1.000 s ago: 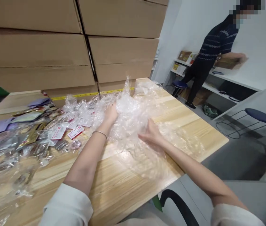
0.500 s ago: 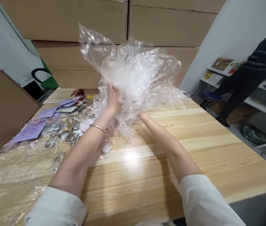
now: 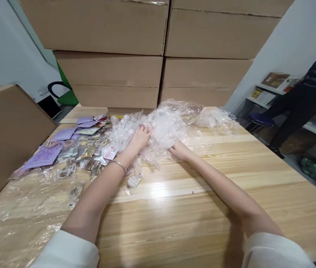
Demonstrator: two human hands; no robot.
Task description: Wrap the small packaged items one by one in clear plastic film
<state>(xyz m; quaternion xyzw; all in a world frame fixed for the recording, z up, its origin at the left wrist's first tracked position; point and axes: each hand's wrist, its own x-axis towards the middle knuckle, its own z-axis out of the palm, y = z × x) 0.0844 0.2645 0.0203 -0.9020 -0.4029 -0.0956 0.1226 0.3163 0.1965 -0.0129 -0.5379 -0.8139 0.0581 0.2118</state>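
Observation:
A crumpled heap of clear plastic film [image 3: 163, 124] lies on the far part of the wooden table. My left hand [image 3: 142, 137] rests on the heap's left side, its fingers stretched out and slightly spread. At the near right edge of the film, my right hand [image 3: 179, 150] has its fingers curled in and closed on the plastic; its fingertips are partly hidden. Left of my left hand lie many small clear packets [image 3: 87, 152] and several purple pouches [image 3: 43, 155]. A small clear packet with whitish contents [image 3: 132, 181] sits nearer to me, below my left wrist.
Stacked cardboard boxes [image 3: 113, 70] stand behind the table [image 3: 174, 212]. Another large box [image 3: 12, 137] is at the left, with clear sheeting [image 3: 21, 212] spread before it. A person in dark clothes [image 3: 292, 100] stands at the right by shelves and a blue stool [image 3: 261, 119].
The plastic film, raised high before, has come down flat onto the table. My hands have lowered with it, and my right hand now shows. The co-worker's hand behind the pouches is gone from view.

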